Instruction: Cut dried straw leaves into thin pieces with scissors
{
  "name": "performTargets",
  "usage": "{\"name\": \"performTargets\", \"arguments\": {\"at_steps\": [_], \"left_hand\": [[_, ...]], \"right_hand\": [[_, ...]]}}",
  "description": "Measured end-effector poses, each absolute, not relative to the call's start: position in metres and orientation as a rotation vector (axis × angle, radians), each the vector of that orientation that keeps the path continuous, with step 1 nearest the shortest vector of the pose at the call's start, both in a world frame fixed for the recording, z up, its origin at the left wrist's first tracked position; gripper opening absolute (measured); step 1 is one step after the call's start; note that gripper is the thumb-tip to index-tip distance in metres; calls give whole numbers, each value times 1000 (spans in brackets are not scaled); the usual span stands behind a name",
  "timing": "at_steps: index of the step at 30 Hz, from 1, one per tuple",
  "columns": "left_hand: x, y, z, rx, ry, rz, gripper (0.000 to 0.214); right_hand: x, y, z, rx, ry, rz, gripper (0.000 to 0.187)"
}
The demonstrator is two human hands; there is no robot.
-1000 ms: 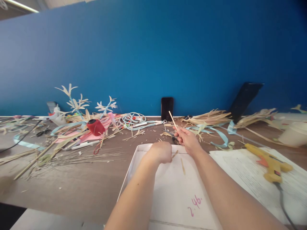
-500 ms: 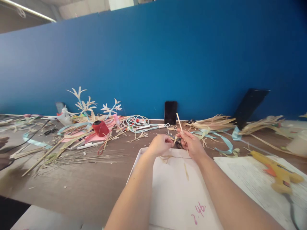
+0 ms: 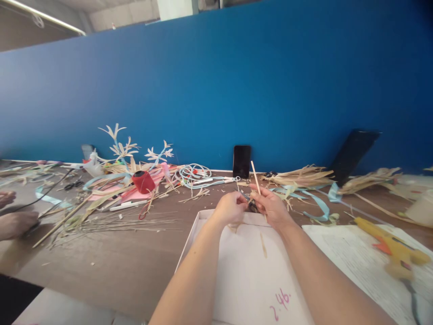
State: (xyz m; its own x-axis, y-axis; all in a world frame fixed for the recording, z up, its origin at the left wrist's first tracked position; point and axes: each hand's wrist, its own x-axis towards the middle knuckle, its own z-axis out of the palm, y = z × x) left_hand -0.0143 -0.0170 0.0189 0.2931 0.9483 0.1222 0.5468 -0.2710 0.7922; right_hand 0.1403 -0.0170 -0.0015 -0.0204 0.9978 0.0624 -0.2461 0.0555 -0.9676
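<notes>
My right hand [image 3: 273, 207] is closed on a thin pale straw stick [image 3: 255, 176] that points up and slightly left. My left hand [image 3: 230, 208] is closed beside it, fingertips pinched at the lower part of the stick, with straw fibres hanging under them. Both hands hover over the far edge of a white shallow box lid [image 3: 199, 230] with pink writing "2.46". A short loose straw piece [image 3: 263, 244] lies in the lid.
Straw bundles [image 3: 297, 174], light blue ribbon [image 3: 316, 201], a red thread spool [image 3: 143, 181], straw flowers [image 3: 118, 146] and a phone [image 3: 241, 161] against the blue wall. A yellow glue gun [image 3: 392, 248] lies on printed paper at right. Another person's hands [image 3: 15, 221] at left.
My left hand rose from the lid and joined my right hand at the stick. The view shifted slightly, and another person's hands came into sight at left.
</notes>
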Motion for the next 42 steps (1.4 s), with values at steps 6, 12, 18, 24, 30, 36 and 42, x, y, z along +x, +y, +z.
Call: {"name": "performTargets", "arguments": {"at_steps": [6,12,18,24,30,36,42], "left_hand": [[-12,-12,10,1762,1228,862,19],[-7,-20,14,1932,1302,919,16],[-1,-28,18,2273,1615,864,14],[-1,-32,26,2408,1629,871,9],[-1,-32,27,2328,1658,861,13],[-8,-17,21,1673,1572,1002,17],[-12,-8,23,1093,1313,1127,16]], "right_hand": [[140,-15,-3,-930,-1041,1246,50],[140,-16,-3,-920,-1016,1195,52],[138,-16,-3,-926,-1026,1188,52],[137,-17,-2,-944,-1002,1165,53],[137,-15,-3,-968,-1002,1151,53],[137,-14,-3,-942,-969,1145,46],[138,-21,2,-987,-1043,1184,44]]}}
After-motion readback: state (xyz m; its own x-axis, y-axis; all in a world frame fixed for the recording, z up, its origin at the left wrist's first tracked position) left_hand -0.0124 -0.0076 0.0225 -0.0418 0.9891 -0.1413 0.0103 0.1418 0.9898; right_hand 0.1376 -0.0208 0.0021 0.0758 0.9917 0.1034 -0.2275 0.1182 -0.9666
